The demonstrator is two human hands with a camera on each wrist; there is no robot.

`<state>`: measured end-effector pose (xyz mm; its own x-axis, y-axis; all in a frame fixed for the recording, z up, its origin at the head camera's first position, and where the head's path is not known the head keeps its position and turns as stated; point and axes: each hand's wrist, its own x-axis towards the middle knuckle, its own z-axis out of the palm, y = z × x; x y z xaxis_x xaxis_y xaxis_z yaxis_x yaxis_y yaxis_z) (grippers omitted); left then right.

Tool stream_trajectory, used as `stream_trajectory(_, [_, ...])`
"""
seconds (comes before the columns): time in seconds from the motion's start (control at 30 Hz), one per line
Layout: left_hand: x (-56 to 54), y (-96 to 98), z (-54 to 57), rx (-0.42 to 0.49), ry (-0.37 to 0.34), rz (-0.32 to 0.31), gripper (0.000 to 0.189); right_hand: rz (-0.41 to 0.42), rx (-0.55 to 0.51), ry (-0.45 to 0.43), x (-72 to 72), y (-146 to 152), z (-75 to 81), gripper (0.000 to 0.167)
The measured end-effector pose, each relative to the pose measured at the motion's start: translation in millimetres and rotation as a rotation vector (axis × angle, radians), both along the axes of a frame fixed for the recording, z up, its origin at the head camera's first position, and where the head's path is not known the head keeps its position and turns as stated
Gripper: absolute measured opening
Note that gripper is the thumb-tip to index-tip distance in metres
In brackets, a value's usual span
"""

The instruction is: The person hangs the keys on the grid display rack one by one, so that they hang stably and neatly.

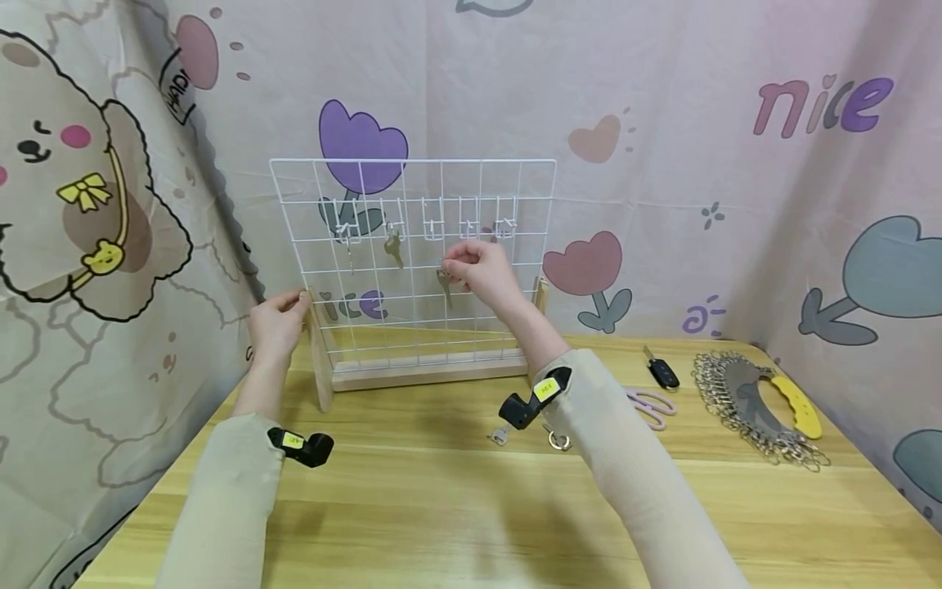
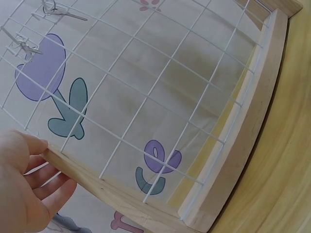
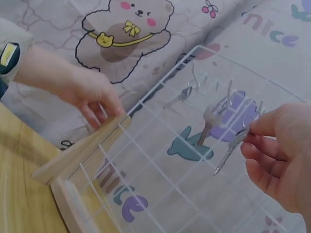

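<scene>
My right hand (image 1: 482,272) pinches a small metal key (image 3: 229,154) by its ring between thumb and forefinger, in front of the hooks (image 1: 434,230) of a white wire grid (image 1: 441,160). The key's blade points down. Two other keys hang on hooks to the left: a brass-coloured key (image 1: 393,249) and a thin key (image 1: 349,257) seen edge-on. My left hand (image 1: 274,325) grips the top of the wooden upright (image 2: 92,182) at the grid's left side, thumb on one face and fingers behind it.
To the right lie a black car key (image 1: 664,375), pink scissors (image 1: 651,405) partly behind my sleeve, and a grey plate with a yellow handle (image 1: 798,406) edged with several metal loops. A small silver piece (image 1: 499,436) and a keyring (image 1: 559,441) lie near my right forearm.
</scene>
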<state>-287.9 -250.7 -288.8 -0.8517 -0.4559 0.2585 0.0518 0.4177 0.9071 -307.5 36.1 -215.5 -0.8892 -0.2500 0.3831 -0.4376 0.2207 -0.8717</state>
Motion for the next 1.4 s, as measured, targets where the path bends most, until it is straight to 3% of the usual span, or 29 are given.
stream_trajectory(0.23, [-0.4, -0.8, -1.3, -0.020, -0.008, 0.009, 0.039, -0.027, -0.082, -0.002, 2.4, -14.0, 18.1, 0.011])
stream_trajectory(0.43, [0.4, -0.5, -0.9, -0.035, -0.014, 0.005, 0.040, -0.117, -0.138, 0.051, 6.9, -22.2, 26.7, 0.010])
stream_trajectory(0.8, [1.2, 0.2, -0.4, -0.031, -0.022, 0.005, 0.040, -0.261, -0.061, 0.158, 5.9, -30.9, 24.5, 0.010])
stream_trajectory(1.0, [1.2, 0.2, 0.1, -0.035, -0.018, 0.008, 0.040, -0.259, -0.036, 0.175, 7.0, -32.6, 25.1, 0.011])
stream_trajectory(1.4, [-0.1, -1.6, -1.3, -0.050, -0.025, 0.002, 0.041, -0.246, -0.045, 0.120, 3.9, -33.5, 22.7, 0.010])
